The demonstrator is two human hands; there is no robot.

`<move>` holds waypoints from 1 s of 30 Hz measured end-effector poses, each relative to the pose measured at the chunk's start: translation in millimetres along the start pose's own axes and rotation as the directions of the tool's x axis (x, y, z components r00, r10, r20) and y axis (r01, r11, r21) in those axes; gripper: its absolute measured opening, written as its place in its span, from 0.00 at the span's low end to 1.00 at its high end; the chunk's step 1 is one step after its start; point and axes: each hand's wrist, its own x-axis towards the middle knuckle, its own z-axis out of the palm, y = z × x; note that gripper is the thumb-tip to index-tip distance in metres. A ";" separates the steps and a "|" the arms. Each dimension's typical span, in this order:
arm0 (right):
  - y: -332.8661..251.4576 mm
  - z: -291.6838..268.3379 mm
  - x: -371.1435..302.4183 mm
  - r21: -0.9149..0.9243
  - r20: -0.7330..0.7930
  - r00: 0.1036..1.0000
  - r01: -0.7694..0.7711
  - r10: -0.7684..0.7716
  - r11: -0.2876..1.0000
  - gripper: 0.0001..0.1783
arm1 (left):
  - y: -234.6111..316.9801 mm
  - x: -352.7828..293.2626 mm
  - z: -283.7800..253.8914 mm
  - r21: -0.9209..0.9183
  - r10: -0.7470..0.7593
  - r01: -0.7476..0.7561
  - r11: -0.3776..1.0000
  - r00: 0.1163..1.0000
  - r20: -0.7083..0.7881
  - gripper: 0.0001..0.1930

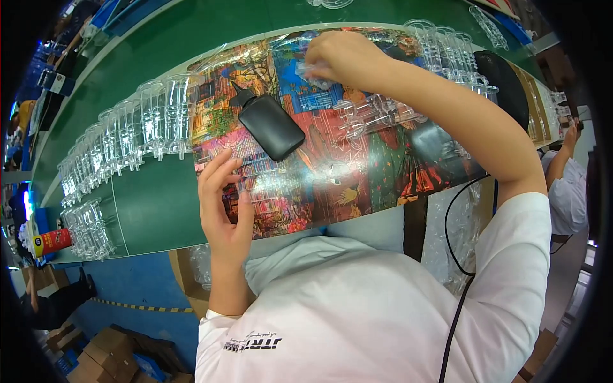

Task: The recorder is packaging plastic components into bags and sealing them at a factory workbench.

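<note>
My right hand [345, 56] reaches to the far side of a colourful printed mat [357, 185]. Its fingers are closed on a crumpled, clear-whitish piece [311, 73], pressed against the mat; whether this is film or tissue I cannot tell. Closer to me, at the mat's left part, my left hand [225, 201] has its fingers apart, with nothing visible in them. Between the hands lies a black squeeze bottle [271, 127] with a pointed nozzle. Under my right forearm, several clear tubular pieces [377, 116] lie on the mat.
Long rows of clear tubular pieces [121, 131] stand along the left of the green table [147, 210], with more [440, 48] at the back right. A red can [52, 242] sits at the far left. A black cable [450, 236] hangs beside my right arm. Another person [565, 185] is at the right.
</note>
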 end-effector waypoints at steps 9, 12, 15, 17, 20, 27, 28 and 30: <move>23.7 -0.7 -1.6 0.345 0.139 0.989 -0.008 -0.043 0.939 0.06 | -1.8 -1.9 -1.6 -0.015 -0.013 0.013 1.000 1.000 0.001 0.22; 32.6 -1.2 4.1 0.280 0.130 0.992 -0.043 0.007 0.959 0.07 | -2.7 0.0 -2.0 -0.013 -0.011 0.011 1.000 1.000 0.017 0.22; 36.8 1.1 8.3 0.104 0.035 0.989 -0.145 0.142 0.984 0.08 | -4.0 0.1 -2.3 -0.022 -0.008 0.009 1.000 1.000 0.029 0.22; 29.0 8.8 5.6 0.198 0.030 0.997 -0.080 0.076 0.977 0.08 | -4.4 -0.9 -2.7 -0.035 -0.009 0.010 0.999 1.000 0.023 0.22; 25.6 5.3 2.2 0.238 0.057 0.998 -0.033 0.020 0.971 0.09 | -5.3 -1.3 -3.2 -0.022 -0.007 0.008 1.000 1.000 0.029 0.22; 24.0 7.8 11.7 0.270 0.050 0.994 -0.107 0.097 0.957 0.09 | -4.7 -0.4 -2.7 -0.023 -0.001 0.002 1.000 0.999 0.046 0.22; 18.6 6.9 9.2 0.279 0.060 0.996 -0.079 0.065 0.957 0.08 | -4.2 -1.2 -3.4 -0.020 -0.006 0.007 1.000 0.999 0.037 0.22; 10.8 5.9 5.8 0.297 0.079 0.997 -0.023 -0.001 0.955 0.07 | -3.9 -2.1 -4.5 -0.015 -0.013 0.013 1.000 1.000 0.026 0.22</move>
